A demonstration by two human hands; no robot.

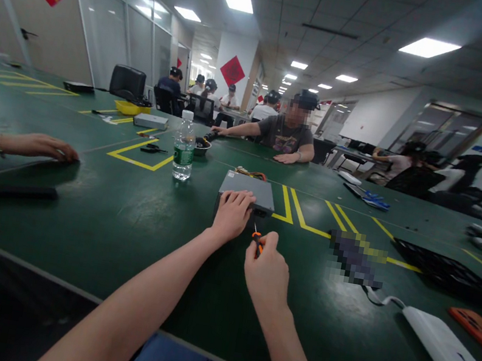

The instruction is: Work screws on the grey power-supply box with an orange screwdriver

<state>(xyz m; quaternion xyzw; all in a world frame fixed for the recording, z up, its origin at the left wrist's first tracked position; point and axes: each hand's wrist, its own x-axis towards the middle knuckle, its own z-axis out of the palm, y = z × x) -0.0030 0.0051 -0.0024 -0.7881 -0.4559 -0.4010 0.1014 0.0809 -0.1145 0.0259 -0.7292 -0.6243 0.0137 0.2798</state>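
A grey metal computer power supply [256, 186] sits on the green table in front of me, with a bundle of coloured cables [246, 172] at its far side. My left hand [233, 211] is closed over its near edge, fingers lying on the top face. In my right hand [268, 271] is a small screwdriver [257, 240] with an orange and black handle. Its thin tip points up and away, just below the near right corner of the power supply. Whether the tip touches the case I cannot tell.
A water bottle [184, 149] stands left of the power supply, by a metal bowl [201, 147]. To the right lie a white power bank [454, 358], an orange phone [479, 331] and a black panel [451, 274]. A co-worker's hand [46, 146] rests at left; another person [289, 128] sits opposite.
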